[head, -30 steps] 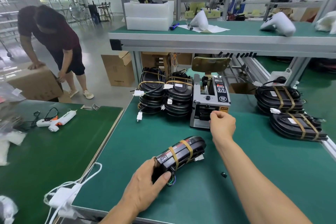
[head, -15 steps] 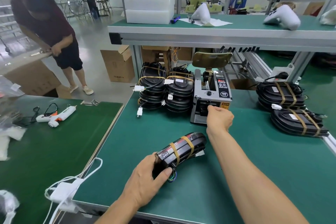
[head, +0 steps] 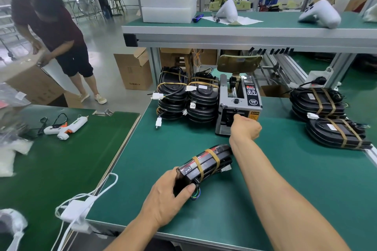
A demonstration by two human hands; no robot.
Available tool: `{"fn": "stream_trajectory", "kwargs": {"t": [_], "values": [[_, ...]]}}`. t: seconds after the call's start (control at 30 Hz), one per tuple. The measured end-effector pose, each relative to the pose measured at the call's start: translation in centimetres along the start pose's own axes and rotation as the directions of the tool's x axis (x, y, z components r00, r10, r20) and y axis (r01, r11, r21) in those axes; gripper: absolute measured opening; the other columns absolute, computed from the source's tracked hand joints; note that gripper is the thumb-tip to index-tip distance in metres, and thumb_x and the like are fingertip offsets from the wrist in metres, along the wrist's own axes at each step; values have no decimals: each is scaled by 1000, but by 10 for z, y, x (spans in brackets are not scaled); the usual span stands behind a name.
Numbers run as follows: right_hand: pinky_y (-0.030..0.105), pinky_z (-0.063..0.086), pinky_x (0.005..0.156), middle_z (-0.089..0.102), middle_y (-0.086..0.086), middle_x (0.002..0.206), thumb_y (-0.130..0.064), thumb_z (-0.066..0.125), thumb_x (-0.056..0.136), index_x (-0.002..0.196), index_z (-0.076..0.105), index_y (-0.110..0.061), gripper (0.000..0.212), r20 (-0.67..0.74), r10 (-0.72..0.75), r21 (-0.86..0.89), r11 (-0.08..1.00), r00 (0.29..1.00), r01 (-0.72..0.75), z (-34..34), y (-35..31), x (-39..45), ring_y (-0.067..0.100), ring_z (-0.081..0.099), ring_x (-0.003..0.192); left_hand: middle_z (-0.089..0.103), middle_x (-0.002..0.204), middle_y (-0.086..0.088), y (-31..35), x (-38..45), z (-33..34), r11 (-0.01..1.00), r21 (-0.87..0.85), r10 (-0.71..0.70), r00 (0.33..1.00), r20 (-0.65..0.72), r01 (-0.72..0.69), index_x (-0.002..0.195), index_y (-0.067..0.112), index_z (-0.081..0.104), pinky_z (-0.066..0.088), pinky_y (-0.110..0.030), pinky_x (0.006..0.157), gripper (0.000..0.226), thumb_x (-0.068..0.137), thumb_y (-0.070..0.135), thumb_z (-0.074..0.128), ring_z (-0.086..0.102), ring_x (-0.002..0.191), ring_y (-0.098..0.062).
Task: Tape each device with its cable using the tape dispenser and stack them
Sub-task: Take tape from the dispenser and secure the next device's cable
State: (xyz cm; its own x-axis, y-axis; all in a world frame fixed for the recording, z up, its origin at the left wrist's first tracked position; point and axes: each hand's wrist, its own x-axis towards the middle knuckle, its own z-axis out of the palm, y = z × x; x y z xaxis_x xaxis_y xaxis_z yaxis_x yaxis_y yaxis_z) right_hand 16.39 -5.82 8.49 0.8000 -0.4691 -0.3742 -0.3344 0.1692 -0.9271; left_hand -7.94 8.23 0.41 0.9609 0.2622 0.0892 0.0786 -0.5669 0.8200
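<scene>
Reaching into the mouth of the tape dispenser [head: 237,106], the right hand [head: 245,128] has its fingers curled at the outlet slot; whether a strip is already pinched I cannot tell, the knuckles hide it. Left hand [head: 169,199] grips the near end of the device [head: 206,166], thumb wrapped over the edge, pinning it flat on the green bench [head: 285,199]. Two tan bands already cross the device and its cable (coloured wire ends poke out under the thumb).

Judgement: the step is drawing another strip. Best done by pulling straight toward the near side, not sideways, so the tape neither twists nor sticks to itself. Keep the left grip firm so the cable stays tucked, and land the strip away from the existing bands.

Finished stacks [head: 187,98] stand just left of the dispenser; two more taped units [head: 326,116] lie well right.
</scene>
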Motion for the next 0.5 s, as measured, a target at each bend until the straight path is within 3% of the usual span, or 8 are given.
{"fn": "stream_trajectory", "kwargs": {"t": [0.23,0.3,0.37,0.4,0.43,0.47,0.5], "values": [[50,52,100,62,-3,78,-19,72,80,66,62,-27,19,21,-48,-47,998,999,49,-3,-1,1,33,68,93,71,125,16,3,0,0,1000,4,-24,1000,16,24,134,39,63,53,-45,104,54,90,70,59,66,120,-10],[42,55,91,68,2,83,-19,74,84,68,64,-20,19,66,-58,-45,997,996,61,-14,-1,-3,30,67,89,71,123,16,4,0,-1,1000,14,-25,1000,19,25,134,39,63,54,-44,103,54,90,70,58,66,118,-10],[34,56,80,73,7,76,-16,73,86,66,68,-12,21,193,-103,-67,991,976,117,-34,5,-16,16,66,79,72,122,14,4,0,-1,1000,15,-25,999,24,24,133,38,64,54,-45,102,53,90,69,58,66,116,-11],[31,56,78,73,3,70,-16,72,87,65,72,-13,22,279,-150,-83,980,949,179,-47,8,-28,0,63,94,72,121,14,4,0,-1,1000,15,-25,999,26,24,132,38,64,53,-44,102,53,90,69,58,66,116,-12],[28,54,74,72,-5,67,-17,71,86,63,72,-17,23,358,-199,-96,964,913,247,-63,11,-44,12,37,63,72,121,13,5,0,-1,1000,16,-24,999,27,24,132,37,64,53,-44,102,53,90,69,58,66,116,-12],[24,53,72,74,-12,71,-20,71,86,67,75,-23,20,430,-246,-90,946,869,312,-78,15,-60,1,61,67,72,122,12,5,1,-1,1000,16,-25,999,29,24,133,36,64,53,-44,102,55,90,69,58,66,116,-13],[19,51,73,76,-16,81,-23,73,87,71,77,-29,17,496,-291,-70,926,818,371,-92,21,-77,-3,64,76,72,123,11,6,1,-1,999,18,-28,999,30,28,133,34,64,53,-44,103,57,89,69,58,66,116,-13]]}}
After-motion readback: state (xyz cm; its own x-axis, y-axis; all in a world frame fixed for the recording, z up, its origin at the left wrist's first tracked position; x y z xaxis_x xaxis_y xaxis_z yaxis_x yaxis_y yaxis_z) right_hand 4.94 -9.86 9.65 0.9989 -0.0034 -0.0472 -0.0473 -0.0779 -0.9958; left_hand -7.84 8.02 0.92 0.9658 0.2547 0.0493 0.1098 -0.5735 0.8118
